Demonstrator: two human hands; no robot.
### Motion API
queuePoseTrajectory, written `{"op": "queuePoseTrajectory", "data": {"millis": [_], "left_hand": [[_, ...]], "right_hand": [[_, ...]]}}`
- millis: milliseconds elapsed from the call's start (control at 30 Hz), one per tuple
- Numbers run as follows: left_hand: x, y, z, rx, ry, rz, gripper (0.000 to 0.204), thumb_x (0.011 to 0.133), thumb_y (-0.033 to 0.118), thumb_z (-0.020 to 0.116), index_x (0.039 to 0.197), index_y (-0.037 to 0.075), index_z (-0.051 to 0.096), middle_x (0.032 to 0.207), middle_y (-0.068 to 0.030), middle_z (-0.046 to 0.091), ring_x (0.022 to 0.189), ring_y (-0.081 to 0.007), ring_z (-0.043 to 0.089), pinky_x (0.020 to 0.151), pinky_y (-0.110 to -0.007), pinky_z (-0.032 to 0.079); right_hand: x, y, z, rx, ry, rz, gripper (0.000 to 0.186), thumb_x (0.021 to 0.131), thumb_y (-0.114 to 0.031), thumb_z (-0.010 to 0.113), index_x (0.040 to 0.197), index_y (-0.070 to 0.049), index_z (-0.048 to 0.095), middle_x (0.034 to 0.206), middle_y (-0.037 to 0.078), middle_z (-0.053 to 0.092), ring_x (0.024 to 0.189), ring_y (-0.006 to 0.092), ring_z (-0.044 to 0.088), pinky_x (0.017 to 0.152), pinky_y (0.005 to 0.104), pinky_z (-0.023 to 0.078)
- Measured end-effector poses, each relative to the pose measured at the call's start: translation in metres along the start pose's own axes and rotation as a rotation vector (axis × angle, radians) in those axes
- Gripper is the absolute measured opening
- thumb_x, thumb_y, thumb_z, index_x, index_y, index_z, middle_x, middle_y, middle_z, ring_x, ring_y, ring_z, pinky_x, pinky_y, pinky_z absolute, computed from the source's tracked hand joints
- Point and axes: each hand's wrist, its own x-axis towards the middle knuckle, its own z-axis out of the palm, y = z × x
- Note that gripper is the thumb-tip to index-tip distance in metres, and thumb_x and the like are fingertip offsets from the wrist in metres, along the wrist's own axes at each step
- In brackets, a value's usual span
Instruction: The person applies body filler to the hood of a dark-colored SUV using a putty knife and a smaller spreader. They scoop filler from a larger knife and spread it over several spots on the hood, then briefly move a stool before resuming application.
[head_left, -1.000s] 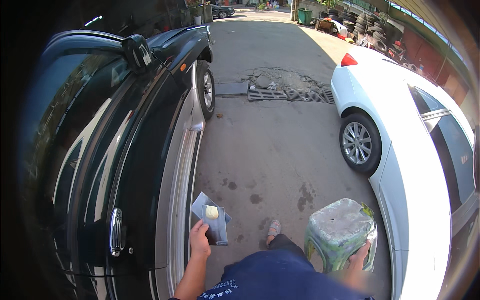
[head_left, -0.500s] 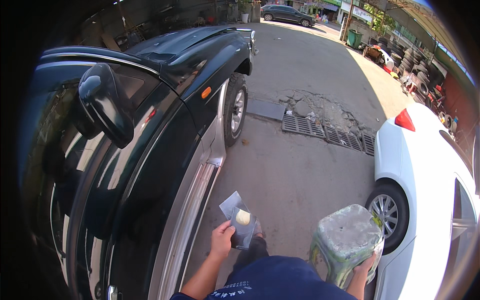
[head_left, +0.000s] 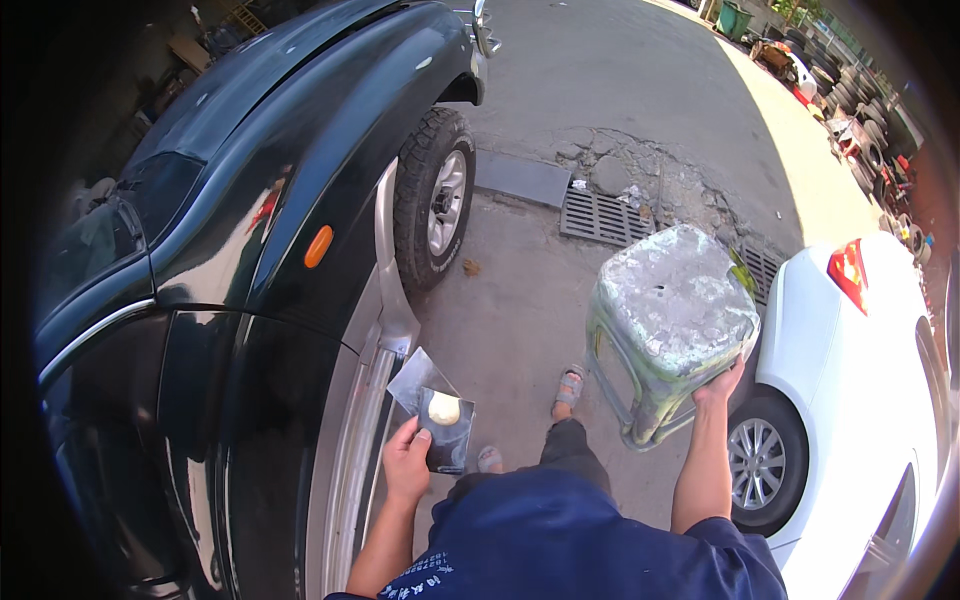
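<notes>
The worn stool (head_left: 680,300), its green-grey top mottled and crusted, is out in front of the person on the right, seat upward; I can't tell whether its feet touch the ground. The right hand (head_left: 722,385) clasps it at the near right edge of the seat, fingers mostly out of sight against the side. Over on the left, the left hand (head_left: 407,458) pinches a dark flat plate (head_left: 448,450) between thumb and fingers, with a cream-coloured lump (head_left: 443,408) on its far end and a paler plate (head_left: 412,380) fanned out behind. Just left of that hand runs the silver side step (head_left: 355,440) of a dark vehicle (head_left: 200,270), whose front wheel (head_left: 437,200) stands farther off. On the right is a white car (head_left: 860,400) with a red tail light (head_left: 850,275). Beyond the stool lie drain grates (head_left: 605,218) and broken concrete (head_left: 625,165); far right, piled tyres (head_left: 855,95) and a green bin (head_left: 733,20).
</notes>
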Motion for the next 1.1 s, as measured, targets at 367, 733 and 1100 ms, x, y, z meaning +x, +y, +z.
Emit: {"op": "queuePoseTrajectory", "data": {"millis": [367, 733, 1100], "left_hand": [[0.228, -0.095, -0.04, 0.026, 0.426, -0.287, 0.031, 0.087, 0.001, 0.052, 0.116, -0.01, 0.058, 0.103, -0.0067, 0.064, 0.091, -0.0112, 0.058, 0.083, -0.025, 0.046], [0.335, -0.333, -0.071, -0.079, 0.468, -0.42, 0.029, 0.085, 0.003, 0.052, 0.11, -0.008, 0.061, 0.098, -0.0058, 0.065, 0.088, -0.0108, 0.058, 0.081, -0.023, 0.044], [0.37, -0.297, 0.041, -0.072, 0.598, -0.53, 0.03, 0.086, 0.004, 0.05, 0.112, -0.007, 0.06, 0.101, -0.0074, 0.065, 0.09, -0.0128, 0.059, 0.083, -0.025, 0.045]], "right_hand": [[0.248, 0.329, 0.287, -0.088, -0.174, 0.208, 0.071, 0.088, -0.055, 0.032, 0.139, -0.005, 0.038, 0.142, 0.012, 0.042, 0.128, 0.0313, 0.041, 0.106, 0.0437, 0.032], [0.391, 0.636, 0.277, -0.201, -0.252, 0.45, 0.075, 0.084, -0.061, 0.032, 0.135, -0.008, 0.044, 0.14, 0.011, 0.045, 0.127, 0.0316, 0.041, 0.106, 0.0465, 0.031], [0.492, 0.671, 0.241, -0.886, -0.351, 0.95, 0.079, 0.093, -0.065, 0.017, 0.148, -0.009, 0.019, 0.152, 0.013, 0.024, 0.139, 0.0316, 0.024, 0.11, 0.0567, 0.017]]}}
